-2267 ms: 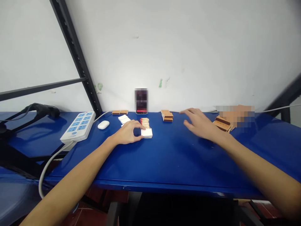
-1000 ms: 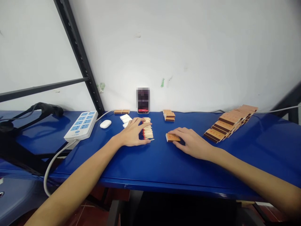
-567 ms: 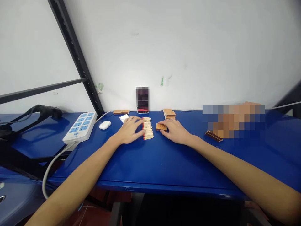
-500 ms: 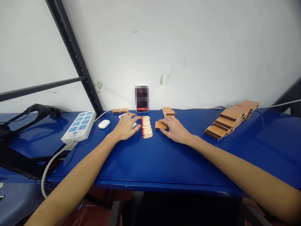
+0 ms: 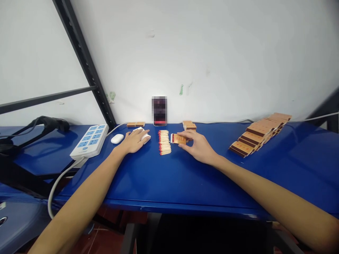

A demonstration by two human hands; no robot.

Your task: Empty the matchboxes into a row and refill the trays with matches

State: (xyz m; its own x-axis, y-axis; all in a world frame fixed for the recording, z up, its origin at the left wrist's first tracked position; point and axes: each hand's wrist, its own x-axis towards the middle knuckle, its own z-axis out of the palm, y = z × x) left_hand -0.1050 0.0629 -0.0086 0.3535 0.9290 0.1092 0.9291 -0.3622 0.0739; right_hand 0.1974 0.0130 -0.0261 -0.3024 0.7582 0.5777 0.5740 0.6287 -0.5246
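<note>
The matchbox (image 5: 181, 139) is pinched between the thumb and fingers of the right hand (image 5: 200, 146), just right of the row of matches (image 5: 164, 143); at its left end white and red are shown (match heads, it seems), so contents might be spilled if it were tipped, or its card crushed by too hard a squeeze; the row might be disordered by a leftward bump. By the left hand (image 5: 132, 142), fingers spread, the white pieces (image 5: 146, 136) are partly covered; they might be scattered by a careless drag. Compared with half a second ago, the left hand has been shifted leftward, away from the matches; the box's white-and-red end, not seen then, is now exposed.
</note>
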